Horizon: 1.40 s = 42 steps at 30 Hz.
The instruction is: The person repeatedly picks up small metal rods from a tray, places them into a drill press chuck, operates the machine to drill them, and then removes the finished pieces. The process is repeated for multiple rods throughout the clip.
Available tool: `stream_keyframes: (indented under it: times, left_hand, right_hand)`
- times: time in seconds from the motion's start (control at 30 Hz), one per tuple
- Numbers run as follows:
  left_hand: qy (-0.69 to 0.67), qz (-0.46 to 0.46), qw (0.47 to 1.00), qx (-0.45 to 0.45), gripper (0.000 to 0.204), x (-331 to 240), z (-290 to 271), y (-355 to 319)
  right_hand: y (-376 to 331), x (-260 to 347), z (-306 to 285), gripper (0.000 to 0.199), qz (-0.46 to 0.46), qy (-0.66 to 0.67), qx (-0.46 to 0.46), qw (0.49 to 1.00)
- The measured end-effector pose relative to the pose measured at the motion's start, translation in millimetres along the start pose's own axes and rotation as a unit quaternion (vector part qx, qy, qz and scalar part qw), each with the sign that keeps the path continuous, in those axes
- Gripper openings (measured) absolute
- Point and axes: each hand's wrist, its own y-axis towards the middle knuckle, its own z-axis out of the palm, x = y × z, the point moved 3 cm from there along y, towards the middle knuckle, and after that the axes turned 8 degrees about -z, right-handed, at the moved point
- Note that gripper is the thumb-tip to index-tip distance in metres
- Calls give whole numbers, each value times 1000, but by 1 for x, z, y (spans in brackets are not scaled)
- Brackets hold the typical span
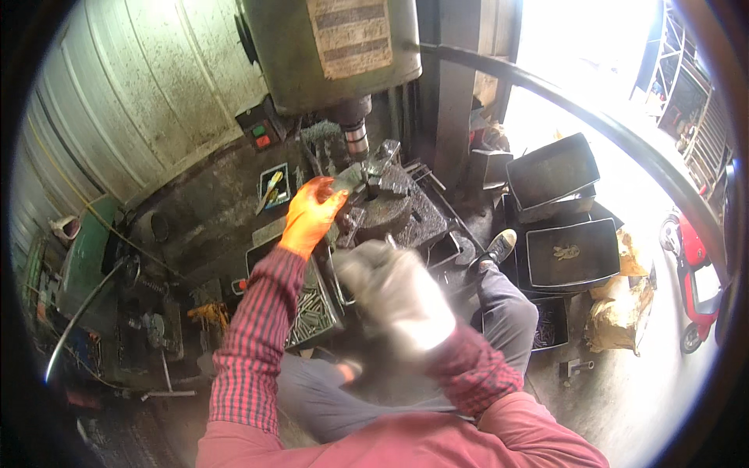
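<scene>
My left hand (310,218), in an orange glove, reaches to the left side of a dark metal vise (388,210) under the drill press. Its thumb and fingers curl toward each other beside a grey metal block (349,181); what they pinch is hidden or too small to name. Above the vise hangs the drill press's bright spindle (356,140). My right hand (382,281), in a pale glove, is smeared by motion in front of the vise, so its fingers do not show clearly. Below my left hand, a tray (334,318) holds several metal pins.
The drill press head (335,54) fills the top, with a long dark handle bar (546,84) sweeping right. A switch box (260,129) is on the left. Stacked black trays (573,253) and a crumpled sack (619,316) stand right of my leg. A red scooter (697,273) is farther right.
</scene>
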Motion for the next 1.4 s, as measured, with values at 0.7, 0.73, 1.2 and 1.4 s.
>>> stream_keyframes:
  times: [0.7,0.73,1.2,1.4]
  left_hand:
    - [52,9,995,85,25,-1,54,61]
    - [28,7,995,93,17,2,52,65]
    - [-322,-106,938,72,25,34,18,57]
    - [-250,-62,964,73,19,16,40,68]
  right_hand:
    - [-52,-98,2,64,-166,-245,252,921]
    - [-56,-114,0,68,-64,-238,307,919]
    - [-156,-119,-180,64,160,-200,-55,965]
    - [-173,-116,-178,60,174,-184,-61,965]
